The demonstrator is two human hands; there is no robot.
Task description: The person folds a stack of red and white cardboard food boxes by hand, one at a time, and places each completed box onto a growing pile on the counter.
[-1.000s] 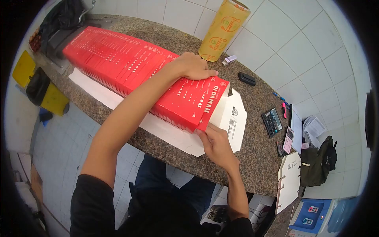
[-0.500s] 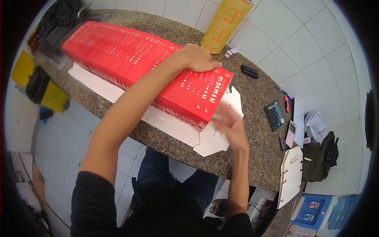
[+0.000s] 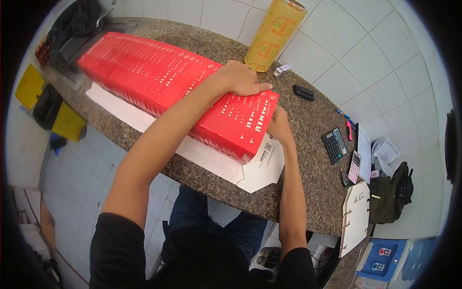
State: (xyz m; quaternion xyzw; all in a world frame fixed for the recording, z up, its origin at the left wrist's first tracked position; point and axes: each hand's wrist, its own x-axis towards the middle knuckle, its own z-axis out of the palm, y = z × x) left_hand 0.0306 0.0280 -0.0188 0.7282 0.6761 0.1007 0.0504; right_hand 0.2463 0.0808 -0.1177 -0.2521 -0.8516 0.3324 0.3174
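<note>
Left of the red stack point(image 3: 144, 72) are a sink point(image 3: 77, 79) and, lower down, a yellow bin point(image 3: 70, 120). The stack, a long row of nested card pieces, lies on its side on the granite counter point(image 3: 308, 144), with white card point(image 3: 264, 164) under it and showing along its near side. Above it, near its right part, stands 1 yellow roll point(image 3: 272, 36).

The left hand point(image 3: 238, 79) rests palm down on top of the stack near its right end, thumb reaching toward that end; its fingers are largely hidden, so how tightly it grips I cannot tell. The right hand point(image 3: 281, 126) is at the stack's right end, fingertips out of sight behind the edge; its grip width cannot be told either.

Each card piece looks light, thin and springy, but the whole row is probably bulky and apt to slide apart or crease at the edges. It is best held by both long sides near an end, with a flat palm bracing the end face.

Right of the stack lie 1 black case point(image 3: 303, 93) and, farther off, 1 dark calculator point(image 3: 334, 145).
</note>
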